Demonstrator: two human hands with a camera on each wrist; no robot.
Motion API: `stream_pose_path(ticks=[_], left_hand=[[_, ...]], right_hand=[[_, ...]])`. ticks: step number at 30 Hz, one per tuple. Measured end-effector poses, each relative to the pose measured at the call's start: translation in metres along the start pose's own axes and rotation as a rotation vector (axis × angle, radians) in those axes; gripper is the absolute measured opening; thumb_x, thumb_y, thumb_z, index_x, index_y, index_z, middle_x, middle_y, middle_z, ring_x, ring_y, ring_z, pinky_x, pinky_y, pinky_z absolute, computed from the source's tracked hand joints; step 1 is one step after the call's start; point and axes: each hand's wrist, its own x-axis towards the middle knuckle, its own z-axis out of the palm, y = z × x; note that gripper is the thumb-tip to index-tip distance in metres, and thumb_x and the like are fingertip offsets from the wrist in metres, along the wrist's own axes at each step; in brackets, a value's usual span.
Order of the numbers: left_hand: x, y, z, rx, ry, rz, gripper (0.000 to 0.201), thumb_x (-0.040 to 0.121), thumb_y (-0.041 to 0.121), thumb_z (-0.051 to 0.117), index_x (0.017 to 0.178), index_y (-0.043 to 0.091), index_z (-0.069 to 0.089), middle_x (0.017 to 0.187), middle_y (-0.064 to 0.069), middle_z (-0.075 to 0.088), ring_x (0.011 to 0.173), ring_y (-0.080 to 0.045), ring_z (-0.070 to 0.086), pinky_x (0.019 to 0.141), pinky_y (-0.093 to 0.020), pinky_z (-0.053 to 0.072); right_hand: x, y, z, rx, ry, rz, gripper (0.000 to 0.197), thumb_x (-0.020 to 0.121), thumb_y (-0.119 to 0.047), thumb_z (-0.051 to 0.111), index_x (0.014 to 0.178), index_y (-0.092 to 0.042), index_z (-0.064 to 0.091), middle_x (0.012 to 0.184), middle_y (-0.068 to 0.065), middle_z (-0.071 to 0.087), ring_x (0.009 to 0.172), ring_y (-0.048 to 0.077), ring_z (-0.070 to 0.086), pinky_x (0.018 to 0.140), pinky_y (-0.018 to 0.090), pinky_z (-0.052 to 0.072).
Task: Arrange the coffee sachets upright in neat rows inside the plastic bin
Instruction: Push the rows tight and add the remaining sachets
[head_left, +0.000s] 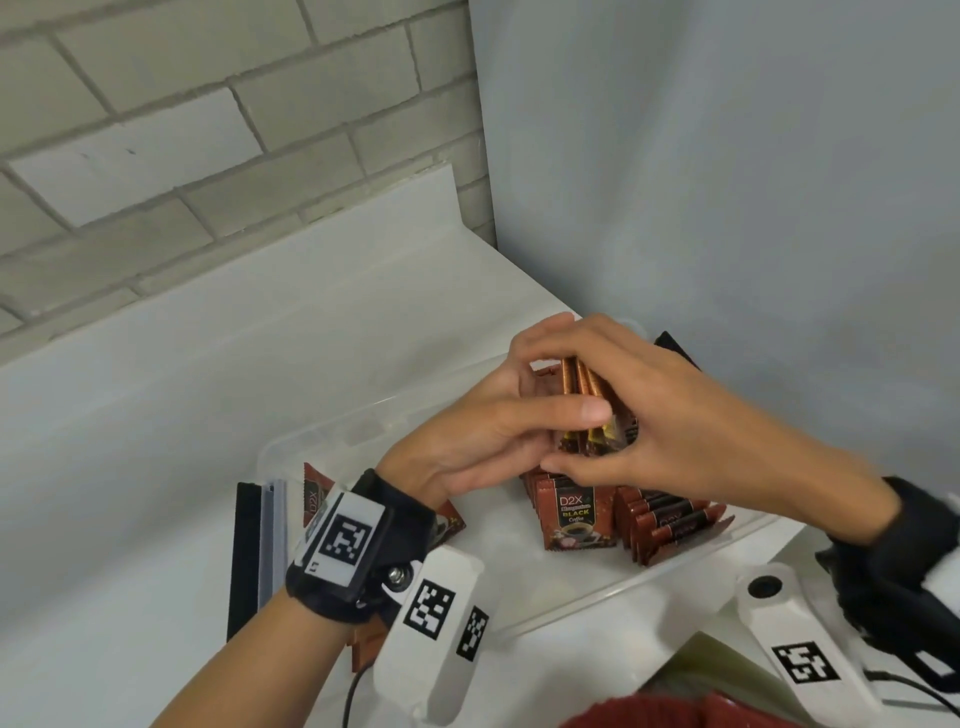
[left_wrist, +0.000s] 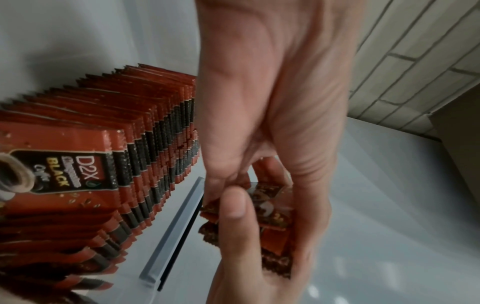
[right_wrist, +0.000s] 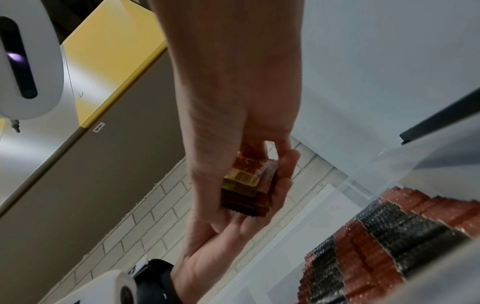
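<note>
Both hands meet above the clear plastic bin (head_left: 628, 584). Between them they hold a small bundle of red-brown coffee sachets (head_left: 582, 382), edge up. My left hand (head_left: 561, 393) grips the bundle with its thumb across the near side. My right hand (head_left: 623, 395) curls over it from the right, thumb underneath. The left wrist view shows the bundle (left_wrist: 275, 209) pinched between the two hands, as does the right wrist view (right_wrist: 244, 185). Below, two rows of sachets (head_left: 579, 514) stand upright in the bin; the right row (head_left: 670, 525) leans.
One loose sachet (head_left: 314, 496) lies flat by my left wrist at the bin's left end. A black and grey strip (head_left: 252, 556) stands left of it. A brick wall runs behind the white counter (head_left: 156, 415); a plain wall closes the right side.
</note>
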Motion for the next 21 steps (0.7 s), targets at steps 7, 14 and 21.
stream_pose_path(ticks=[7, 14, 21], left_hand=[[-0.002, 0.003, 0.001, 0.036, 0.053, -0.043, 0.034, 0.075, -0.004, 0.051, 0.107, 0.007, 0.051, 0.085, -0.007, 0.069, 0.078, -0.017, 0.07, 0.067, -0.027, 0.057], [0.002, 0.008, -0.003, 0.023, 0.155, 0.059, 0.06, 0.076, -0.002, 0.052, 0.132, 0.018, 0.053, 0.12, -0.013, 0.066, 0.105, -0.026, 0.065, 0.085, -0.04, 0.057], [0.004, 0.006, 0.0, 0.072, 0.194, 0.044, 0.041, 0.081, 0.008, 0.062, 0.12, 0.018, 0.057, 0.109, -0.012, 0.069, 0.094, -0.023, 0.068, 0.083, -0.037, 0.057]], right_hand=[[-0.001, 0.002, 0.002, 0.063, -0.028, 0.152, 0.102, 0.062, -0.059, 0.078, 0.14, -0.051, 0.013, 0.121, -0.027, 0.04, 0.118, -0.007, 0.04, 0.097, 0.015, 0.036], [-0.005, 0.016, -0.017, 0.358, 0.194, 0.378, 0.087, 0.06, -0.068, 0.068, 0.134, -0.033, 0.037, 0.111, -0.015, 0.06, 0.102, -0.002, 0.059, 0.088, 0.021, 0.05], [-0.012, 0.025, -0.013, 0.547, 0.281, 0.417, 0.05, 0.068, -0.031, 0.074, 0.116, -0.023, 0.06, 0.074, -0.008, 0.067, 0.073, 0.011, 0.065, 0.077, 0.025, 0.054]])
